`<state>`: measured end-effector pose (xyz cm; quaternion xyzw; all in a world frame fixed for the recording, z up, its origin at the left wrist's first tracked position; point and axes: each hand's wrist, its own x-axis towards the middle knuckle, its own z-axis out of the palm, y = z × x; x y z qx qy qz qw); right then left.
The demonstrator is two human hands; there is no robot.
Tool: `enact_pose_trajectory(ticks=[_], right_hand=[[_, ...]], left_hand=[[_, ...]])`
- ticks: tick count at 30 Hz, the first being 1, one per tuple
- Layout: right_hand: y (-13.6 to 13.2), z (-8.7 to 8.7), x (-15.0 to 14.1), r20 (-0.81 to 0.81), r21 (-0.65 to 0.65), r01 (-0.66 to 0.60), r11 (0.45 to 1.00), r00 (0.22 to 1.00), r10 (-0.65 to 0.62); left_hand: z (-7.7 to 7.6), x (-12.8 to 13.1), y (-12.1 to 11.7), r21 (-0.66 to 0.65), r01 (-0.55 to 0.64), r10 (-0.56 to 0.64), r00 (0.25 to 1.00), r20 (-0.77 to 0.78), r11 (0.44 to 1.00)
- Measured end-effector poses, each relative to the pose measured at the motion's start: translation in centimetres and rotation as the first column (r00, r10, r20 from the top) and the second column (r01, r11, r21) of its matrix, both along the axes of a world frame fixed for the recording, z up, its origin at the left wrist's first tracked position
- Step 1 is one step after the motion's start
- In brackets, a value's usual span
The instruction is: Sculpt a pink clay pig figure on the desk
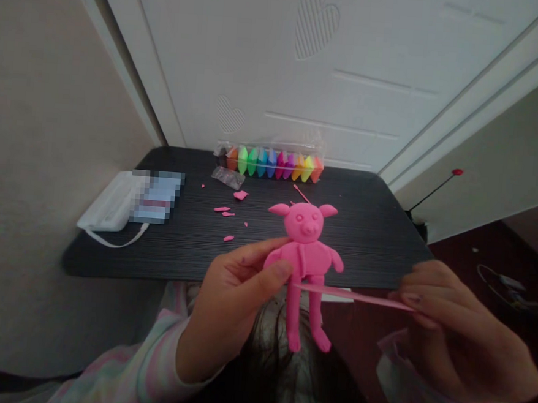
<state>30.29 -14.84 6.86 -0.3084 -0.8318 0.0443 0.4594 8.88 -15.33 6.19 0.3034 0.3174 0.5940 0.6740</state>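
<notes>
My left hand [232, 294] is closed on a pink modelling-clay figure [309, 256], thumb in front of its body near one arm. The figure has a round head with two pointed ears, a snout and ringed eyes, a grooved belly and two long legs hanging down. In my right hand [458, 328] is a thin pink clay tool [359, 296], pinched at one end. Its flat tip lies across the top of the figure's legs, but I cannot tell whether it touches them. Small pink clay scraps [240, 195] lie on the table behind.
On the black table [178, 250], a clear-wrapped row of coloured clay [271, 163] stands against the white door [242, 58]. A white device [112, 200] with a cable sits at the left beside a blurred item. A red-tipped rod [457, 172] sticks up at the right.
</notes>
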Motion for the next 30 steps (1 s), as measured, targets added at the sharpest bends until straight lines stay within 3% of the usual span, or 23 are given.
enact_pose_trajectory(ticks=[3, 14, 23, 30], right_hand=[[-0.1, 0.8, -0.1, 0.111, 0.070, -0.090, 0.993, 0.990, 0.082], [-0.1, 0.3, -0.1, 0.098, 0.096, -0.043, 0.994, 0.995, 0.034], [0.1, 0.6, -0.4, 0.100, 0.084, -0.038, 0.996, 0.995, 0.030], [0.1, 1.0, -0.2, 0.241, 0.170, -0.047, 0.984, 0.970, 0.005]], left_hand=[[0.1, -0.2, -0.2, 0.017, 0.016, -0.016, 1.000, -0.022, 1.000], [-0.4, -0.5, -0.6, 0.032, 0.042, -0.037, 0.990, -0.138, 0.999], [-0.7, -0.4, -0.6, 0.071, 0.062, -0.054, 0.992, -0.118, 0.996], [-0.5, 0.2, 0.4, -0.084, 0.022, -0.022, 1.000, 0.000, 0.996]])
